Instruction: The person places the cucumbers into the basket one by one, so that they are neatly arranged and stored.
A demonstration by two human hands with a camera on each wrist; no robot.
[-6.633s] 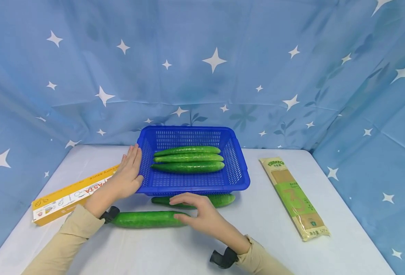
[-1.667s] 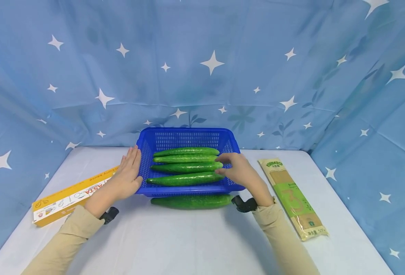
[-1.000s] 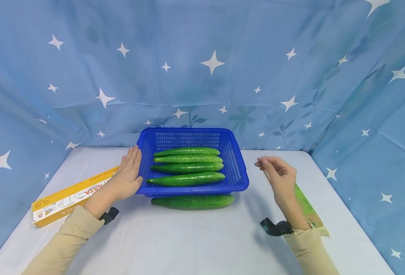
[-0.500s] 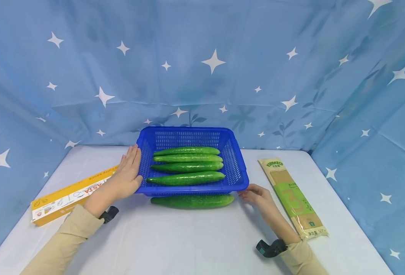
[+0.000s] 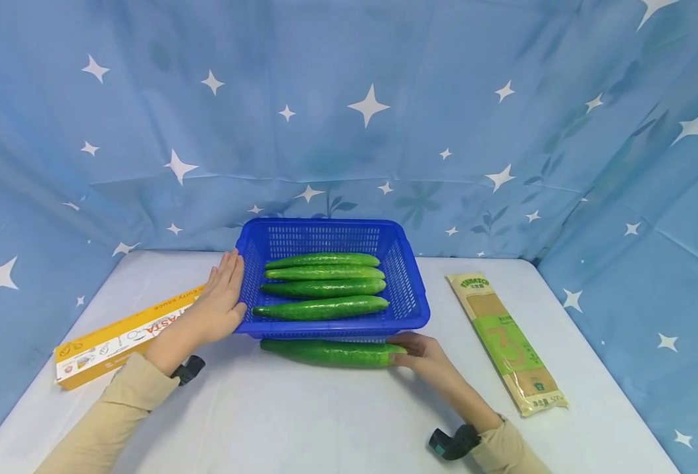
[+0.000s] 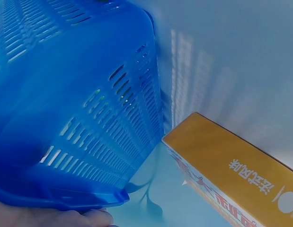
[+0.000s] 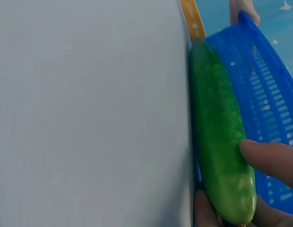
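A blue plastic basket [image 5: 411, 289] stands mid-table and holds several green cucumbers [image 5: 322, 307] laid side by side. One more cucumber [image 5: 325, 353] lies on the table just in front of the basket. My right hand [image 5: 407, 350] grips its right end; in the right wrist view a finger [image 7: 269, 158] and the thumb [image 7: 205, 210] pinch that cucumber [image 7: 219, 137] beside the basket [image 7: 260, 80]. My left hand [image 5: 229, 286] lies flat, fingers straight, against the basket's left wall [image 6: 80, 109].
A yellow pasta box [image 5: 118, 337] lies at the left, close to my left forearm, and shows in the left wrist view as the box [image 6: 231, 175]. A green-and-tan pasta packet [image 5: 506, 339] lies at the right. Blue star-patterned cloth encloses the white table [image 5: 325, 428].
My right hand left the basket, swung out to the right, then came down to the front cucumber and took hold of its right end. The left hand has stayed on the basket.
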